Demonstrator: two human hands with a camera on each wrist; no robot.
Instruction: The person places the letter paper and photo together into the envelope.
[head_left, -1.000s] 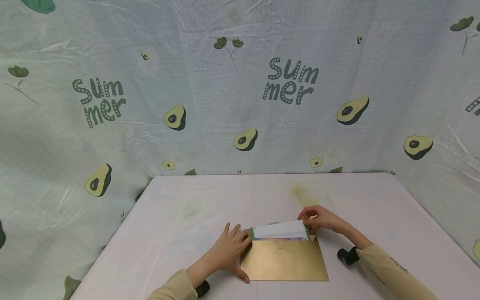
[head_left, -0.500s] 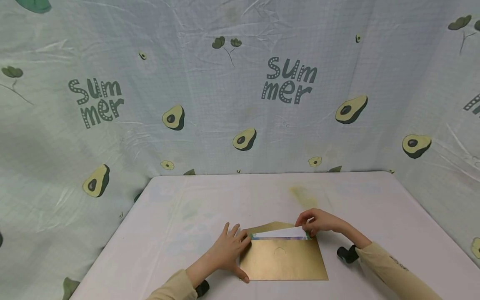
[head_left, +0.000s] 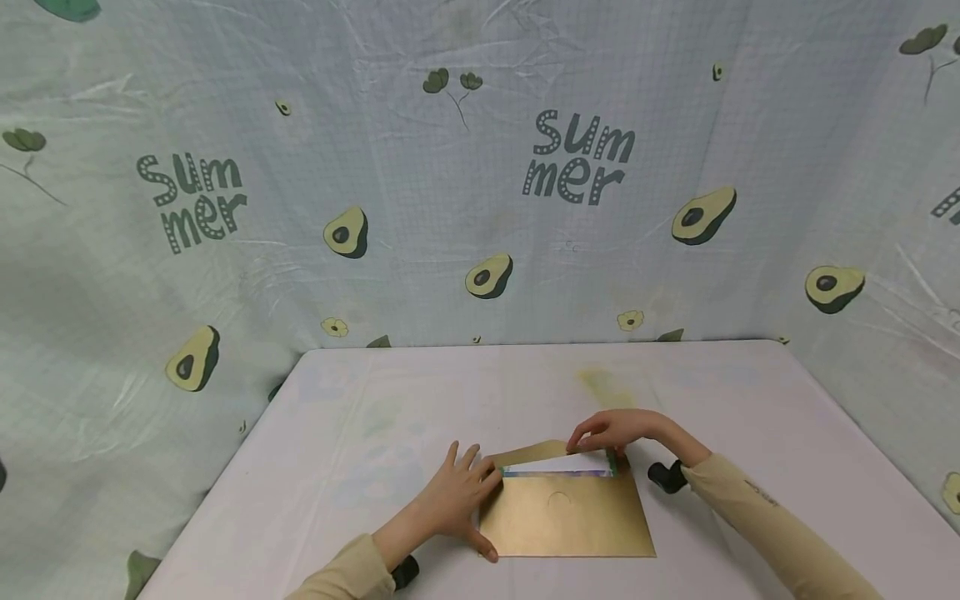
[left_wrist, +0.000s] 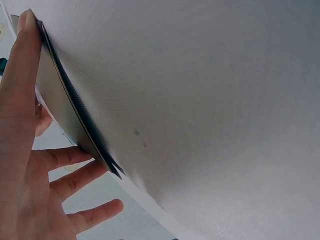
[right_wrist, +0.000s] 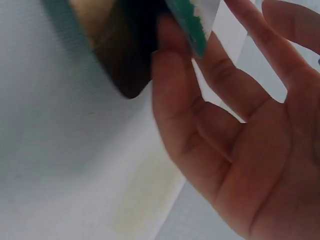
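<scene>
A gold envelope [head_left: 566,517] lies on the table, its pointed flap [head_left: 525,454] turned away at the far side. Out of its mouth sticks a white card [head_left: 558,464] with green ends and a bluish-purple strip. My left hand [head_left: 453,497] spans the envelope's left side, thumb at the near corner and fingertips at the upper left; its fingers [left_wrist: 82,180] are spread and nearly straight. At the card's top right, my right hand [head_left: 615,429] holds the card, fingers bent around its green end [right_wrist: 192,27]. The card's lower part is hidden inside the envelope.
The pale table [head_left: 420,392] ends at a back edge against a hanging sheet [head_left: 420,167] printed with avocados and lettering. Black wrist-worn devices sit under both forearms, one by the right cuff [head_left: 666,477].
The card has sunk deeper into the envelope, and more of the flap shows behind it. My right hand has shifted left along the card's top. My left hand keeps its place.
</scene>
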